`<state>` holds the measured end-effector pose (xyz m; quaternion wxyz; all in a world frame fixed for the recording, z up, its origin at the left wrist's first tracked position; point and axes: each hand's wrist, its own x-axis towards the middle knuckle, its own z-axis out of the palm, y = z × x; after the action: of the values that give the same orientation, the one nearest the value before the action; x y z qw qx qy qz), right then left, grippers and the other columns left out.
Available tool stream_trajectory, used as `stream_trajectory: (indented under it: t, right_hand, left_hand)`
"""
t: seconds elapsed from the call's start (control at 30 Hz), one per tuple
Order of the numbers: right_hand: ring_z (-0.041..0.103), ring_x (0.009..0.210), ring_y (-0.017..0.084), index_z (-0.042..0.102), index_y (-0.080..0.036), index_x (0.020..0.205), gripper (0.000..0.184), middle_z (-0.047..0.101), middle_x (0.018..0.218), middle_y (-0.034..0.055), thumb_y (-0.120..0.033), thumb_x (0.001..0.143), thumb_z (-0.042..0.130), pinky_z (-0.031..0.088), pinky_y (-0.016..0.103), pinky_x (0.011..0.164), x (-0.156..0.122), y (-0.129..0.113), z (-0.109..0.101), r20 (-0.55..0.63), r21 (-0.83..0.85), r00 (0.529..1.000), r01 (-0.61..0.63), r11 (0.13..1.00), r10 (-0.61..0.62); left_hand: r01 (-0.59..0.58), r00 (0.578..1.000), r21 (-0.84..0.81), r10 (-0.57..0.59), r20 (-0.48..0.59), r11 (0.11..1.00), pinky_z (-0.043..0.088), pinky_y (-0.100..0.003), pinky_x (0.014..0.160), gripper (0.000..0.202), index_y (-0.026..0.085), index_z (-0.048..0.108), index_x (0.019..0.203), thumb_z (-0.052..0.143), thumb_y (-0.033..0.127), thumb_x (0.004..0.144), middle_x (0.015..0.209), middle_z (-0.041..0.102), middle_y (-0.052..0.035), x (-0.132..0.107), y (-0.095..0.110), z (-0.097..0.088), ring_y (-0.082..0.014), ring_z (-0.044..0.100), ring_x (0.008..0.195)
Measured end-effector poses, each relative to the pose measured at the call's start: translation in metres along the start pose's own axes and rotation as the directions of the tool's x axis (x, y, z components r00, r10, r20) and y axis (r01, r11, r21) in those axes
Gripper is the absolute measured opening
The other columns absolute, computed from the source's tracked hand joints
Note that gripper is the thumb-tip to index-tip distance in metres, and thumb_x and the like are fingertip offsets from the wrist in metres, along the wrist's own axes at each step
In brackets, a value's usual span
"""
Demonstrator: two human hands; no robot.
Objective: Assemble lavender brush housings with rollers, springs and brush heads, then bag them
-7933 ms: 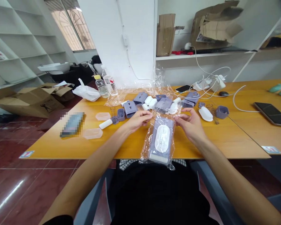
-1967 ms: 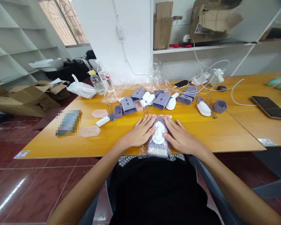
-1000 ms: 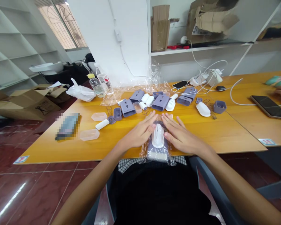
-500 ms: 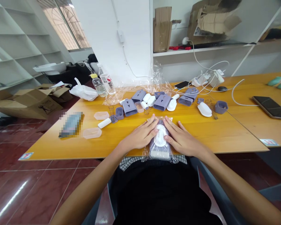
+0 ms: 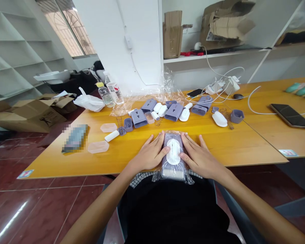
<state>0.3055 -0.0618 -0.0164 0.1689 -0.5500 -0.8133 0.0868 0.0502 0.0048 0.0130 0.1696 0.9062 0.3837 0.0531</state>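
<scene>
A purple case [image 5: 167, 169] in a clear plastic bag [image 5: 189, 180] is being held between two hands at the front of the tabletop [image 5: 117, 166], its near end being extended past the edge. The left hand [image 5: 151, 156] is being held flat along one side, fingers straightened, and the right hand [image 5: 199, 157] is being placed likewise opposite. A white oval piece [image 5: 173, 151] on the case is being flanked by both thumbs. Farther back, purple casings [image 5: 174, 112] and a white cylinder [image 5: 112, 136] are being supported by the tabletop.
</scene>
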Motion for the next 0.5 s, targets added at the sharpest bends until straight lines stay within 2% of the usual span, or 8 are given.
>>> stream_trajectory:
  t: [0.1, 0.27, 0.5]
  right_hand:
    - [0.026, 0.166, 0.037, -0.002, -0.023, 0.176, 0.081, 0.028, 0.178, 0.0152, -0.062, 0.113, 0.028, 0.016, 0.077, 0.131, -0.004, 0.002, -0.001, -0.031, -0.011, 1.0, -0.003, 1.0, 0.003]
    - [0.028, 0.165, 0.04, 0.023, -0.024, 0.175, 0.072, 0.029, 0.178, 0.0131, -0.061, 0.113, 0.025, 0.011, 0.083, 0.128, -0.009, 0.001, -0.002, -0.013, -0.08, 1.0, -0.013, 0.997, 0.012]
    - [0.03, 0.164, 0.044, 0.034, -0.03, 0.172, 0.069, 0.03, 0.179, 0.0099, -0.063, 0.112, 0.024, 0.018, 0.088, 0.122, -0.006, 0.0, -0.014, 0.066, -0.058, 0.998, -0.02, 0.998, 0.023]
  left_hand:
    - [-0.002, 1.0, 0.008, 0.002, -0.003, 1.0, 0.014, -0.054, 0.138, 0.08, 0.013, 0.007, 0.176, 0.013, 0.064, 0.114, 0.181, 0.015, -0.016, -0.001, 0.002, 0.0, -0.0257, 0.017, 0.17]
    - [-0.016, 1.0, 0.019, 0.016, -0.022, 1.0, 0.015, -0.055, 0.138, 0.078, 0.014, 0.006, 0.176, 0.014, 0.062, 0.115, 0.181, 0.016, -0.0164, -0.001, -0.001, 0.001, -0.027, 0.018, 0.169]
    - [-0.03, 0.999, 0.026, 0.031, -0.042, 0.999, 0.016, -0.057, 0.138, 0.076, 0.018, -0.001, 0.176, 0.016, 0.06, 0.115, 0.18, 0.018, -0.017, 0.0, -0.003, 0.004, -0.0285, 0.021, 0.169]
